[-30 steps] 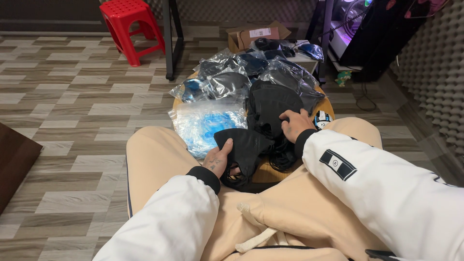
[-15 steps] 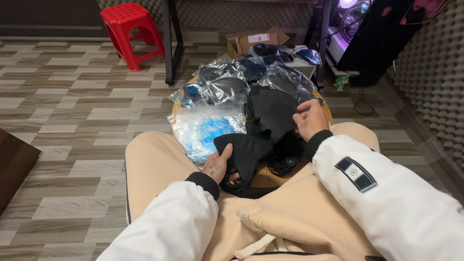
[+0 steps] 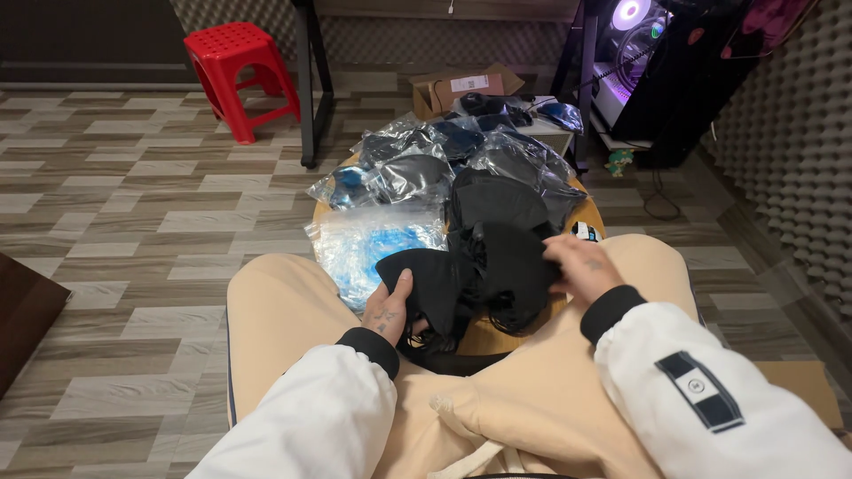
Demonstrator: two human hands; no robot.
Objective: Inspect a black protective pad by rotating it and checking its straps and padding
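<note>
Head view looks down over my lap, beige trousers (image 3: 293,310) and white sleeves in the foreground. My left hand (image 3: 389,306) grips a black face mask (image 3: 426,275) at its lower left edge, thumb laid across the fabric and fingers tucked underneath. My right hand (image 3: 581,266) is closed on the right side of a loose heap of black masks (image 3: 506,266), fingers curled into the fabric and ear loops. The mask in my left hand overlaps that heap, and both lie at the near edge of a small round wooden counter (image 3: 506,335) just in front of my knees.

Behind the heap, further back on the counter, I see a pile of clear plastic bags (image 3: 417,168), some with dark masks inside. To the left of my left hand lies a flat clear bag with a blue tint (image 3: 364,244), touching the black mask.

Beyond the counter sits an open cardboard box (image 3: 461,89). A red plastic stool (image 3: 240,71) stands on the tiled floor (image 3: 133,222) at the far left, well apart from the counter. A lit computer case (image 3: 639,53) glows purple at the upper right, beside a wall of grey acoustic foam (image 3: 790,160).
</note>
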